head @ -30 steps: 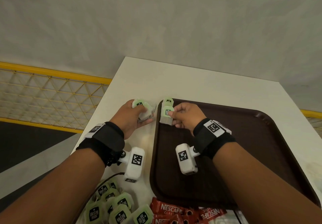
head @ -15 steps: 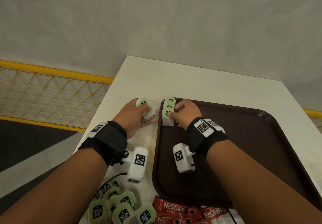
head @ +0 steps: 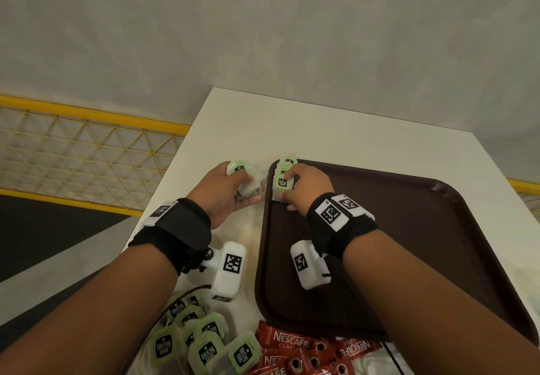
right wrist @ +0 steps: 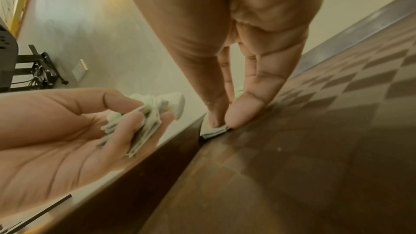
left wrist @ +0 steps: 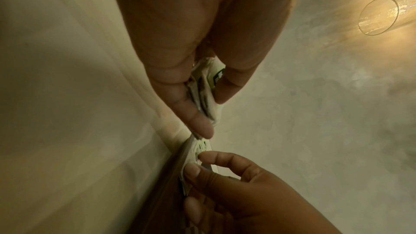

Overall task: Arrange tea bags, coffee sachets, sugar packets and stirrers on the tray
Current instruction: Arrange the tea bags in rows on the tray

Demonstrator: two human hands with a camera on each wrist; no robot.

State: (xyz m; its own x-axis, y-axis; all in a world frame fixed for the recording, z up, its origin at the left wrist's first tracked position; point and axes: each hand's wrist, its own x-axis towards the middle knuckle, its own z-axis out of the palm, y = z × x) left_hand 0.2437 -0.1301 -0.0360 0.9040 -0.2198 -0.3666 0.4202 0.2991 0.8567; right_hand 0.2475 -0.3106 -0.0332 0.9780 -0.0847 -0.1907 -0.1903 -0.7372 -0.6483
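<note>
A dark brown tray [head: 409,243] lies on the white table [head: 321,141]. At its far left corner a short row of green-labelled tea bags [head: 288,162] lies overlapping. My right hand [head: 285,190] pinches the nearest tea bag [head: 282,182] of that row between thumb and fingers, low on the tray floor [right wrist: 292,149]; the bag's edge [right wrist: 213,132] shows under the fingertips. My left hand [head: 247,184] rests on the table just left of the tray and grips a small stack of tea bags [head: 240,168], seen as a bundle [right wrist: 139,118] in its curled fingers.
A loose pile of tea bags [head: 198,342] lies at the table's near left, red Nescafe sachets [head: 292,348] and white packets [head: 374,363] beside it at the near edge. A black cable [head: 187,295] runs by the pile. A yellow mesh railing [head: 87,146] stands beyond the table's left edge.
My right hand has carried its tea bag a little farther in, up against the row at the tray corner. The left hand keeps its stack in place.
</note>
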